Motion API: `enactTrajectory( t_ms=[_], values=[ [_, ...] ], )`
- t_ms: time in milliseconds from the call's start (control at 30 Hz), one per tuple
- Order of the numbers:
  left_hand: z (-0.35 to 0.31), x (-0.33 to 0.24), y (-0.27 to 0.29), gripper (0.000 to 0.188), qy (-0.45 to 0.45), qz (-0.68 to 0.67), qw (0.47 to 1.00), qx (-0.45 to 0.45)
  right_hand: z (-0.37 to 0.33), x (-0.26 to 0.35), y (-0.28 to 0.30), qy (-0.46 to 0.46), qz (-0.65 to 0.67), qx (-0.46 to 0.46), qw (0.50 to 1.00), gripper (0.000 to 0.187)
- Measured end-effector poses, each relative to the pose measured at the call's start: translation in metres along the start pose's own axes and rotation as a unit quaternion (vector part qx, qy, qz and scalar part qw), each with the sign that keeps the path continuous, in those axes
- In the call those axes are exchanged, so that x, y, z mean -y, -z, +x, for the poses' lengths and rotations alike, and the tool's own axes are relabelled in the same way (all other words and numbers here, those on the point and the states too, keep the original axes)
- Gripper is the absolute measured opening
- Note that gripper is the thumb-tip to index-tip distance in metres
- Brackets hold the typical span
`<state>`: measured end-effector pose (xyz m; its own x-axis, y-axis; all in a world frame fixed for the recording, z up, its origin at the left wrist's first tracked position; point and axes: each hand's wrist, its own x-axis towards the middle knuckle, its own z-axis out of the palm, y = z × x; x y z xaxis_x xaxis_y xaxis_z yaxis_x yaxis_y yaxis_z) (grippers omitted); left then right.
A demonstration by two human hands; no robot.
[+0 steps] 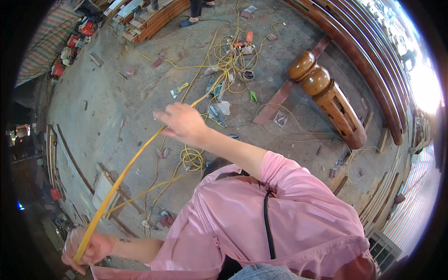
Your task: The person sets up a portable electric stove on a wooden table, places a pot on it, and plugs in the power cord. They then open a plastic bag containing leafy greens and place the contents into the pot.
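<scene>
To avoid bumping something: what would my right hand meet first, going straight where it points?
The way looks free leftward from your right hand, over gray floor; depth is unclear.

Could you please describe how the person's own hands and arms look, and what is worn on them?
Both the left hand and the right hand are without gloves. The right sleeve and left sleeve are pink, leaving the forearms bare. Near the left wrist is a small dark marking, too small to make out.
</scene>
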<state>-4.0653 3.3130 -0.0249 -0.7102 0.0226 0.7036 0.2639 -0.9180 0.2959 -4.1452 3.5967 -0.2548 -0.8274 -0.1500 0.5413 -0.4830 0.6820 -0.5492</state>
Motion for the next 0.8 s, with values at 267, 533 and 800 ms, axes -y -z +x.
enactTrajectory(
  t_ms=[267, 533, 800],
  values=[
    [-0.080, 0.013, 0.066, 0.082, 0.355, 0.728, 0.563, -0.165, 0.063, 0.124, -0.016, 0.157, 0.137, -0.051, 0.977, 0.014],
    [-0.066, 0.133, 0.096, 0.042, 0.195, 0.581, 0.768, -0.188, 0.069, 0.231, 0.056, 0.378, 0.246, -0.018, 0.892, 0.021],
    [0.034, -0.012, -0.009, 0.025, -0.256, 0.496, 0.791, -0.251, 0.046, 0.044, 0.036, 0.018, 0.162, -0.073, 0.984, 0.050]
  ],
)
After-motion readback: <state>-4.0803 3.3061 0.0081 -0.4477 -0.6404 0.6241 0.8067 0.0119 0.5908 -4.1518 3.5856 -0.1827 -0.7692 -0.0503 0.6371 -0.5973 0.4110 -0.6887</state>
